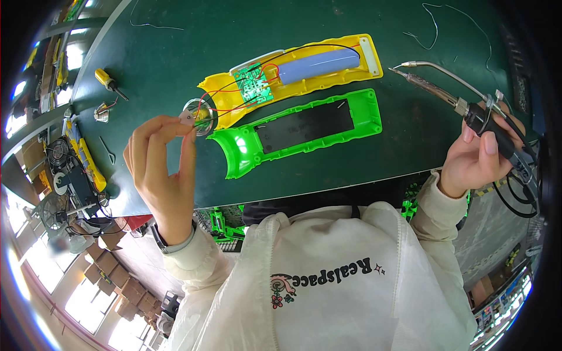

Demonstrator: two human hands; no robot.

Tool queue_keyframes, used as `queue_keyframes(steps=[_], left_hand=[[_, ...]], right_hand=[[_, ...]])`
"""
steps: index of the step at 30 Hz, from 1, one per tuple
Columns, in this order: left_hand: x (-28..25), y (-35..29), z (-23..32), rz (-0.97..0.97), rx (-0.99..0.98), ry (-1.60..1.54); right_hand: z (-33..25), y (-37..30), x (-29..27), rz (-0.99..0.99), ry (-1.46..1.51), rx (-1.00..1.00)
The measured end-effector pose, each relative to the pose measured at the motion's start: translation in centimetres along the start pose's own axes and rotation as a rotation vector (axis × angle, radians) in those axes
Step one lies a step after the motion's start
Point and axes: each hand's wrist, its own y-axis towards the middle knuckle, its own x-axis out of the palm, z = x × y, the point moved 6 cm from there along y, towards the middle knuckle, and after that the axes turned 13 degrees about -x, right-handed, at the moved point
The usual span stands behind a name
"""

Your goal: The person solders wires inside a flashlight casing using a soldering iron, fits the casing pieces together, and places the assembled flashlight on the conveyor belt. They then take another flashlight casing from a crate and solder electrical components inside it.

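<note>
My left hand [161, 155] pinches a small pale part at the back of a round silver lamp reflector [206, 108], with thin wires leading from it. Those wires run to a green circuit board [254, 85] in a yellow housing half [219, 85]. Beside the board, a blue cylindrical battery [319, 65] lies in the same half. Nearer to me is a green housing half [366, 120] with a black panel [304, 127] inside. On the right, my right hand [483, 155] grips a soldering iron [477, 117] with a curved metal solder-feed tube [451, 73]; its tip points left, apart from the housings.
A yellow-handled screwdriver [106, 81] and a small silver reflector [102, 113] lie at the left. Nearby are a bent metal hook [108, 150] and another yellow housing [86, 155] at the table edge. Thin wire [435, 29] curls at the far right. A black cable [515, 199] hangs below the iron.
</note>
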Motion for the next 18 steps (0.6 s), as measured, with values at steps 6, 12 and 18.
queue_keyframes(steps=[6,12,18], left_hand=[[0.2,0.5,0.5,-0.070,0.068,0.021],[0.2,1.5,0.9,-0.076,0.098,-0.002],[0.7,4.5,-0.9,-0.157,-0.139,-0.305]], right_hand=[[0.3,0.1,-0.4,0.001,-0.004,0.004],[0.1,0.1,0.0,0.007,0.013,-0.011],[0.2,0.0,0.1,0.015,0.021,0.014]])
